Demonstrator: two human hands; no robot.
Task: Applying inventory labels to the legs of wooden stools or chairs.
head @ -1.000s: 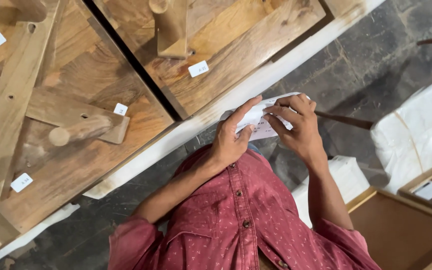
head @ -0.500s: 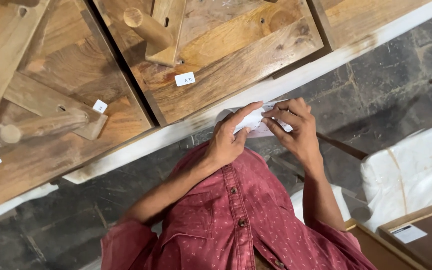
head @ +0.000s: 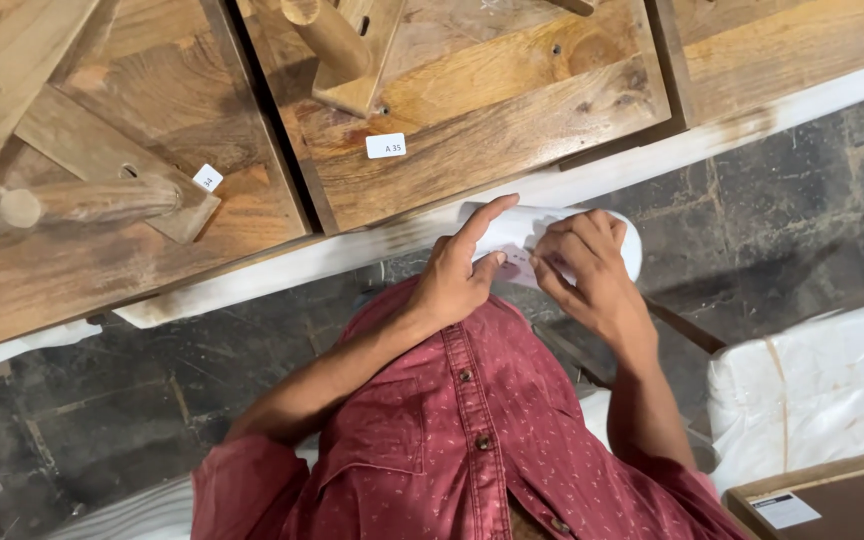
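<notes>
Dark stone floor below, wooden table undersides with white labels ahead on white padding. I see left hand and right hand both pinching white label roll, held between them just before padding edge. Red shirt beneath.

Hands on a paper roll, below the upturned tables

We see the left hand and right hand side by side on the paper roll; above it lie 2 wooden tabletops, each bearing a label, and a wrapped block sits right.
</notes>
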